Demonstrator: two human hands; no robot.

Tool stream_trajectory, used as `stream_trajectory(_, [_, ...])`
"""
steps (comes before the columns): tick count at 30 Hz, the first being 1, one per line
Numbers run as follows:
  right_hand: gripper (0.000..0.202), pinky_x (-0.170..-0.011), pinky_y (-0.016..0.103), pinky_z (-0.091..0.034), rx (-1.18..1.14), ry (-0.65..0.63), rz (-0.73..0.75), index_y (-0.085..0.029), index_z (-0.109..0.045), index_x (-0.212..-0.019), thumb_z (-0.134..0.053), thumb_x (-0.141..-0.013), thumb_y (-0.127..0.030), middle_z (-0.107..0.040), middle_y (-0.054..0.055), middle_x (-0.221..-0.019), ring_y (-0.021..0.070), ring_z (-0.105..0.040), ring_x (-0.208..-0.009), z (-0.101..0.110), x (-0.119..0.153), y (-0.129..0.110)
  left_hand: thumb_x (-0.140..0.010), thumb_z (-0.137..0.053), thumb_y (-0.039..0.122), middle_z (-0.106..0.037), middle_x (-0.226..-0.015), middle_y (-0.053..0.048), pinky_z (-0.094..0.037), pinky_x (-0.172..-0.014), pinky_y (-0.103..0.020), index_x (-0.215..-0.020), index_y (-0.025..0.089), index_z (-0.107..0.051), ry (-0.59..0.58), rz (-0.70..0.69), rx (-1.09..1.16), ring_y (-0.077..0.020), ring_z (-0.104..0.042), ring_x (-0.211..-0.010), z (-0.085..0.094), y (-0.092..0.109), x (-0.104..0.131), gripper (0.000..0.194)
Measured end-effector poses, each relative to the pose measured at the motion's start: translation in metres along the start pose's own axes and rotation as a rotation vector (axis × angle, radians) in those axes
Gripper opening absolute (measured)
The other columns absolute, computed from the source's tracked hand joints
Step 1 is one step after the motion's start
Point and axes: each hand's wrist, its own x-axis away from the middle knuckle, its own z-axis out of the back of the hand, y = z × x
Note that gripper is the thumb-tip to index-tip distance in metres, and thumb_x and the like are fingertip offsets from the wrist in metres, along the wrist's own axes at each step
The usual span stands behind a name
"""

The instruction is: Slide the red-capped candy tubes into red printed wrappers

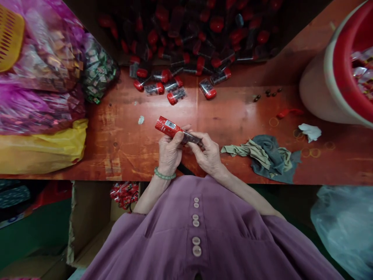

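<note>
Above the table's front edge, a clear tube (190, 137) of dark pieces is held at a tilt between my hands. A red printed sleeve (165, 125) with a barcode is around its far left end. My left hand (169, 153), with a green bead bracelet on the wrist, is closed round the middle, thumb on top where sleeve and tube meet. The fingers of my right hand (209, 154) pinch the tube's right end, partly hiding it. Beyond my hands lie several clear tubes (176, 95) with red caps and dark balls inside.
A box (268, 72) full of red-capped tubes opens toward me at the back. Bags of wrapped pieces (49, 58) and a yellow bag (43, 151) fill the left. To the right are rags (268, 155), small dark balls (268, 93), rubber bands and a red-rimmed bucket (320, 81).
</note>
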Motion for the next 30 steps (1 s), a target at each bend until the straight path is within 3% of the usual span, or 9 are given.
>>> stream_trajectory(3, [0.03, -0.062, 0.023, -0.059, -0.388, -0.157, -0.33, -0.02, -0.06, -0.098, -0.073, -0.081, -0.041, -0.071, 0.0, -0.077, 0.0115, -0.07, -0.066, 0.002, -0.008, 0.0, -0.064, -0.087, 0.043, -0.078, -0.097, -0.008, -0.044, -0.046, -0.021, -0.089, 0.017, -0.077, -0.084, 0.04, -0.054, -0.0038, -0.05, -0.045, 0.002, 0.002, 0.001, 0.038])
stream_trajectory(5, [0.035, -0.059, 0.021, -0.057, -0.513, -0.227, -0.451, -0.019, -0.059, -0.093, -0.077, -0.076, -0.044, -0.07, -0.002, -0.072, 0.0108, -0.069, -0.064, 0.002, -0.012, -0.001, -0.065, -0.086, 0.042, -0.077, -0.099, -0.009, -0.042, -0.045, -0.021, -0.088, 0.016, -0.076, -0.101, 0.047, -0.08, -0.0042, -0.051, -0.046, 0.004, 0.003, 0.001, 0.036])
stream_trajectory(8, [0.035, -0.063, 0.021, -0.059, -0.413, -0.108, -0.345, -0.02, -0.06, -0.095, -0.077, -0.076, -0.043, -0.071, -0.002, -0.078, 0.0091, -0.069, -0.066, -0.001, -0.013, -0.002, -0.061, -0.089, 0.043, -0.076, -0.083, -0.005, -0.045, -0.05, -0.02, -0.081, 0.015, -0.075, -0.061, 0.033, -0.072, -0.0079, -0.059, -0.055, 0.004, 0.002, -0.001, 0.037])
stream_trajectory(11, [0.031, -0.068, 0.021, -0.059, -0.274, 0.0, -0.19, -0.021, -0.06, -0.1, -0.075, -0.08, -0.039, -0.07, -0.003, -0.086, 0.0071, -0.069, -0.068, -0.005, -0.013, -0.001, -0.056, -0.091, 0.044, -0.065, -0.059, 0.002, -0.044, -0.049, -0.02, -0.068, 0.013, -0.07, -0.007, 0.061, -0.047, -0.0061, -0.054, -0.049, 0.004, -0.001, -0.003, 0.04])
stream_trajectory(13, [0.032, -0.065, 0.021, -0.059, -0.297, -0.046, -0.2, -0.021, -0.058, -0.102, -0.074, -0.081, -0.039, -0.07, -0.004, -0.086, 0.0074, -0.068, -0.067, -0.006, -0.014, 0.001, -0.056, -0.091, 0.045, -0.056, -0.051, 0.005, -0.041, -0.046, -0.019, -0.066, 0.013, -0.067, -0.013, 0.089, -0.015, -0.004, -0.047, -0.044, 0.005, -0.001, -0.004, 0.041])
stream_trajectory(15, [0.034, -0.062, 0.021, -0.058, -0.345, -0.102, -0.249, -0.021, -0.056, -0.104, -0.073, -0.081, -0.04, -0.071, -0.003, -0.086, 0.008, -0.069, -0.065, -0.005, -0.017, 0.003, -0.057, -0.09, 0.047, -0.057, -0.053, 0.005, -0.039, -0.045, -0.02, -0.069, 0.014, -0.068, -0.026, 0.082, 0.027, -0.0037, -0.044, -0.044, 0.006, -0.001, -0.003, 0.042])
stream_trajectory(19, [0.039, -0.061, 0.02, -0.057, -0.315, -0.186, -0.253, -0.022, -0.051, -0.11, -0.072, -0.082, -0.04, -0.07, -0.004, -0.083, 0.008, -0.069, -0.062, -0.003, -0.018, 0.006, -0.063, -0.086, 0.049, -0.069, -0.068, -0.001, -0.039, -0.043, -0.021, -0.079, 0.016, -0.072, -0.004, 0.037, 0.05, -0.0064, -0.05, -0.047, 0.008, -0.001, -0.002, 0.04])
stream_trajectory(25, [0.045, -0.059, 0.02, -0.056, -0.163, -0.262, -0.162, -0.025, -0.048, -0.12, -0.071, -0.084, -0.037, -0.07, -0.005, -0.087, 0.0064, -0.065, -0.059, 0.004, -0.021, 0.002, -0.059, -0.089, 0.044, -0.06, -0.056, 0.004, -0.036, -0.04, -0.017, -0.071, 0.014, -0.07, 0.005, 0.114, 0.035, -0.003, -0.045, -0.042, 0.006, -0.009, 0.0, 0.037])
stream_trajectory(30, [0.04, -0.059, 0.021, -0.055, -0.149, -0.284, -0.133, -0.023, -0.052, -0.118, -0.07, -0.086, -0.037, -0.07, -0.004, -0.084, 0.0065, -0.065, -0.057, 0.011, -0.026, 0.003, -0.057, -0.088, 0.053, -0.064, -0.061, 0.001, -0.043, -0.044, -0.02, -0.071, 0.015, -0.069, -0.025, 0.12, 0.055, -0.0074, -0.052, -0.049, 0.006, -0.006, -0.001, 0.044])
